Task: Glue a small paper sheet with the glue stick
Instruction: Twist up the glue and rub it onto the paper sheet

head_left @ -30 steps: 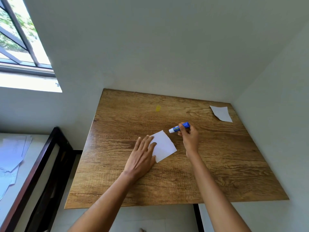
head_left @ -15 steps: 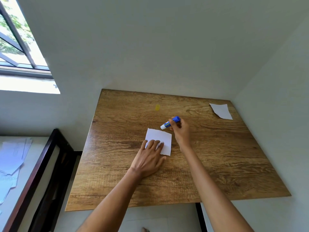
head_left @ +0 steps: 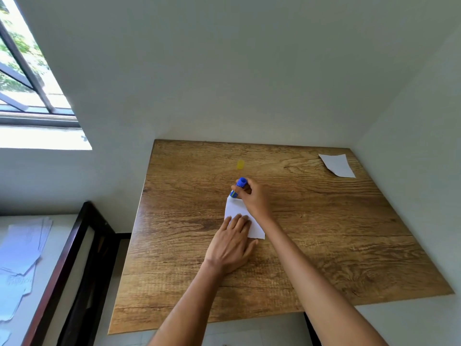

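Note:
A small white paper sheet (head_left: 235, 208) lies in the middle of the wooden table (head_left: 324, 233). My left hand (head_left: 230, 245) rests flat on the sheet's near part, fingers together, pinning it down. My right hand (head_left: 254, 198) grips a blue glue stick (head_left: 239, 186) held almost upright, its lower end touching the sheet's far corner. The stick's tip is hidden where it meets the paper. A small yellow cap (head_left: 240, 164) lies on the table beyond the hands.
A second white sheet (head_left: 337, 165) lies at the table's far right corner, close to the wall. Walls border the table at the back and right. To the left stands a dark wooden frame (head_left: 72, 258) and a surface with loose papers (head_left: 20, 253).
My right hand swung the glue stick from pointing left above the table to nearly upright, its end down on the sheet's far corner. The sheet turned under my left hand.

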### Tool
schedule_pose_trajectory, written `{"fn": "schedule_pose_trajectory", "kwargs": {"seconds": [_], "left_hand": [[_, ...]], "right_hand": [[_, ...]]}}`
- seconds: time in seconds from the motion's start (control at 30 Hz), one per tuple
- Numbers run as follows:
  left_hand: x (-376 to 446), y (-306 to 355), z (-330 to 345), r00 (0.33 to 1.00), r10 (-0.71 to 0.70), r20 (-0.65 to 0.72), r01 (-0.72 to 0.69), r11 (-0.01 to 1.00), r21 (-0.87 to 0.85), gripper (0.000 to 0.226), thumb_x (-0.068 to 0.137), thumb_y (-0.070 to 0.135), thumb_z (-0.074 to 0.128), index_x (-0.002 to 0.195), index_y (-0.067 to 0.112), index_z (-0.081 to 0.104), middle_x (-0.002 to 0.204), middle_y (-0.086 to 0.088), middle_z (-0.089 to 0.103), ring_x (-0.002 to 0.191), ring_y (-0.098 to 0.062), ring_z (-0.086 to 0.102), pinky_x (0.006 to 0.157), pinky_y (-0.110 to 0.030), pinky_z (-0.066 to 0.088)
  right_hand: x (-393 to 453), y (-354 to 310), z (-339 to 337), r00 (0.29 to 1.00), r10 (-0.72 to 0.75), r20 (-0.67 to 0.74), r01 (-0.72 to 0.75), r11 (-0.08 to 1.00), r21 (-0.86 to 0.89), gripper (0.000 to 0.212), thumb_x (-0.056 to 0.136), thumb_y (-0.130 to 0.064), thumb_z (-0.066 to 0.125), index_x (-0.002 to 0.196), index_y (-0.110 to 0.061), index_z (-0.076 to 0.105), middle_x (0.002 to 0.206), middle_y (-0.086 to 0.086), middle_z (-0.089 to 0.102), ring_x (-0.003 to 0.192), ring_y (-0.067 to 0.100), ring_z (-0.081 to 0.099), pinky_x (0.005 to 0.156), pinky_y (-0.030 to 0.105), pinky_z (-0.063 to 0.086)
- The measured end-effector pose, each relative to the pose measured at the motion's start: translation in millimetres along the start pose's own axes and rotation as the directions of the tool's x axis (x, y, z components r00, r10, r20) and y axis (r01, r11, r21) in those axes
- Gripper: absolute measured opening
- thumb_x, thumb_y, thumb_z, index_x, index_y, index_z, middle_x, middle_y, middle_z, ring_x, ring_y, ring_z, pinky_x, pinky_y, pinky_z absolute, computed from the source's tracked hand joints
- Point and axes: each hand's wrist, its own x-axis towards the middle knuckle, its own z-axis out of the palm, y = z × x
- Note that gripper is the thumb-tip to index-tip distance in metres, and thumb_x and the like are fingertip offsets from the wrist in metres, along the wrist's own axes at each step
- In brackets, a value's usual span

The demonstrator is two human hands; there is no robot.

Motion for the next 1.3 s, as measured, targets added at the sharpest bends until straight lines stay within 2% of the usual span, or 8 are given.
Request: {"fn": "schedule_pose_trajectory", "kwargs": {"seconds": [0.37,0.53,0.63,0.8,0.93,1.03,1.2,1.3], "left_hand": [[1.0,-0.7,0.6,1.0,0.002,-0.016,-0.002,1.0,-0.011,0.066,0.095,0.049,0.02,0.141,0.004,0.032,0.148,-0.012,0.036,0.138,-0.026,0.03,0.116,-0.041,0.018],[0.9,-1.1,1.0,1.0,-0.004,-0.011,0.004,1.0,-0.004,0.069,0.093,0.051,0.015,0.141,0.004,0.031,0.148,-0.011,0.035,0.138,-0.026,0.029,0.116,-0.042,0.019],[0.5,-0.4,-0.4,1.0,-0.002,-0.019,0.002,1.0,-0.001,0.071,0.091,0.052,0.012,0.14,0.005,0.033,0.146,-0.011,0.037,0.137,-0.026,0.031,0.115,-0.042,0.02],[-0.8,0.6,-1.8,0.999,-0.013,-0.031,0.014,1.0,0.021,0.068,0.091,0.052,0.012,0.139,0.009,0.034,0.142,-0.008,0.039,0.13,-0.022,0.036,0.111,-0.044,0.023],[-1.1,0.8,-0.6,1.0,-0.02,-0.016,0.02,1.0,0.02,0.065,0.092,0.052,0.016,0.14,0.01,0.032,0.143,-0.007,0.038,0.131,-0.021,0.035,0.112,-0.046,0.021],[-0.3,0.2,0.2,1.0,-0.023,-0.006,0.023,0.999,0.024,0.065,0.093,0.052,0.017,0.141,0.01,0.031,0.144,-0.006,0.036,0.132,-0.02,0.033,0.112,-0.046,0.019],[-0.1,-0.4,0.5,1.0,-0.025,-0.001,0.025,0.999,0.025,0.064,0.093,0.052,0.018,0.141,0.01,0.03,0.145,-0.006,0.035,0.132,-0.02,0.032,0.112,-0.046,0.019],[-0.4,-0.4,0.5,1.0,-0.029,-0.008,0.029,0.999,0.021,0.064,0.094,0.051,0.019,0.142,0.011,0.029,0.144,-0.005,0.035,0.132,-0.019,0.032,0.113,-0.046,0.019]], "right_hand": [[-2.1,20.8,-34.0,0.998,0.049,-0.047,-0.054,0.994,-0.092,0.026,0.085,-0.029,0.066,0.097,-0.006,0.065,0.079,0.008,0.066,0.064,0.013,0.053,0.055,0.017,0.036],[-7.9,30.1,-52.1,0.993,0.074,-0.091,-0.084,0.99,-0.114,0.028,0.086,-0.03,0.065,0.101,-0.007,0.064,0.073,-0.005,0.059,0.06,0.004,0.05,0.051,0.009,0.038],[-11.3,35.6,-61.2,0.987,0.082,-0.138,-0.101,0.985,-0.137,0.029,0.086,-0.032,0.064,0.103,-0.009,0.065,0.077,0.001,0.061,0.061,0.01,0.05,0.052,0.015,0.037],[-14.5,34.8,-66.7,0.969,0.08,-0.233,-0.096,0.994,-0.057,0.031,0.086,-0.035,0.063,0.096,-0.005,0.065,0.083,0.022,0.068,0.073,0.034,0.064,0.068,0.043,0.05],[-12.6,27.8,-60.4,0.981,0.041,-0.192,-0.065,0.991,-0.119,0.029,0.086,-0.032,0.065,0.101,-0.008,0.067,0.073,0.009,0.063,0.059,0.015,0.05,0.053,0.017,0.036],[-11.0,26.4,-55.6,0.985,0.035,-0.171,-0.057,0.99,-0.125,0.027,0.086,-0.029,0.065,0.101,-0.006,0.066,0.07,0.0,0.057,0.056,0.006,0.044,0.051,0.008,0.037],[-9.3,28.0,-51.8,0.987,0.047,-0.156,-0.067,0.989,-0.131,0.026,0.086,-0.028,0.065,0.1,-0.006,0.065,0.064,-0.009,0.05,0.053,0.005,0.041,0.05,0.006,0.035],[-11.9,29.5,-53.9,0.991,0.043,-0.127,-0.06,0.989,-0.133,0.028,0.085,-0.029,0.065,0.101,-0.005,0.066,0.072,-0.004,0.059,0.057,0.003,0.046,0.052,0.006,0.037]]}}
